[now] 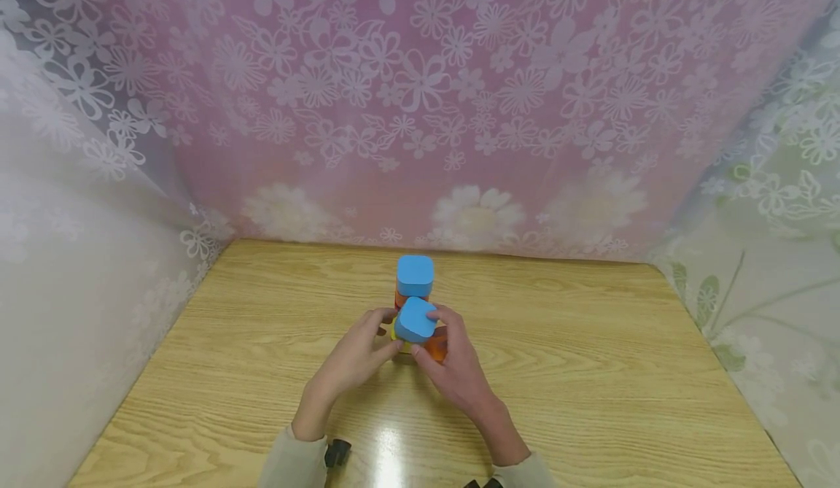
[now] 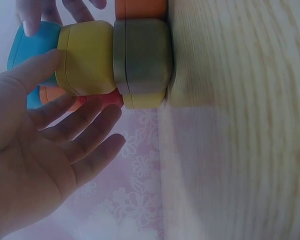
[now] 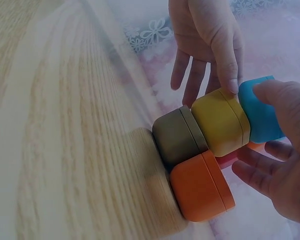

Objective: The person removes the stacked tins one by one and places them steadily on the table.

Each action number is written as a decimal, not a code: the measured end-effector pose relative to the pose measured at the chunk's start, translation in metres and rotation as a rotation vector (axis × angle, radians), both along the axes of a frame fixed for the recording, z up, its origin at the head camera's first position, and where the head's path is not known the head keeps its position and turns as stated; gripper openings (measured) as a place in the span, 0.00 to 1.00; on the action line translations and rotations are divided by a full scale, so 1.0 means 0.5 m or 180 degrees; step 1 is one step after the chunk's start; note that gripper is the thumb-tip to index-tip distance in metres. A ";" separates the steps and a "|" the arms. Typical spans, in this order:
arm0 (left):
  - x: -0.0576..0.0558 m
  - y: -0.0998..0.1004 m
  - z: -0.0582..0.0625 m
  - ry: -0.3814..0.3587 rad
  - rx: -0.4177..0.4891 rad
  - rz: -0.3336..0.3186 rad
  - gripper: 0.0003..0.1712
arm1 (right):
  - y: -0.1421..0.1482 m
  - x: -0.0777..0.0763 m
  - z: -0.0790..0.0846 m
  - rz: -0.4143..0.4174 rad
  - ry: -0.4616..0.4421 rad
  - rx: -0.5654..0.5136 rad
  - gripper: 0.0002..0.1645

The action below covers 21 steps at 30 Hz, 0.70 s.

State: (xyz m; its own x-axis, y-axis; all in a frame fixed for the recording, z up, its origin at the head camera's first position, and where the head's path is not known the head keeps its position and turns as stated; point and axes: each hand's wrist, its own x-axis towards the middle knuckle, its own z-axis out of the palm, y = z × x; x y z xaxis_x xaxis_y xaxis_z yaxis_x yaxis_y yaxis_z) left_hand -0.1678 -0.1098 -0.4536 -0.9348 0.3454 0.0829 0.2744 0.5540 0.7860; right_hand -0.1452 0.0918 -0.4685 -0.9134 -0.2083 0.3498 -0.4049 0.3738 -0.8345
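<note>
A blue rounded cube-shaped box [image 1: 416, 320] sits, turned slightly, on a yellow one [image 2: 90, 57], which stands on an olive-brown one [image 2: 147, 55]. My right hand [image 1: 459, 369] pinches the blue box between thumb and fingers. On the other side, my left hand [image 1: 352, 357] has its thumb against the yellow box near the blue one; its other fingers extend loosely alongside the stack. An orange box [image 3: 200, 187] rests on the table beside the olive-brown one. Right behind rises a second stack, topped by another blue box [image 1: 415, 273], with orange, red and yellow boxes partly hidden below.
The wood-grain table [image 1: 590, 357] extends to both sides of the stacks. A pink flowered curtain [image 1: 420, 109] hangs along its back edge, with pale flowered cloth [image 1: 85, 254] at the left and right. Dark wrist-mounted pieces [image 1: 337, 452] show by the sleeves.
</note>
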 end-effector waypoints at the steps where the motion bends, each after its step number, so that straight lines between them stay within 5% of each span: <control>1: 0.000 0.000 0.000 -0.0005 0.0004 -0.0003 0.30 | 0.000 0.000 0.000 -0.0014 0.0005 -0.0003 0.33; 21: 0.000 -0.002 -0.003 -0.0017 0.0007 -0.0015 0.30 | 0.003 -0.002 -0.004 -0.0194 0.0030 -0.0115 0.30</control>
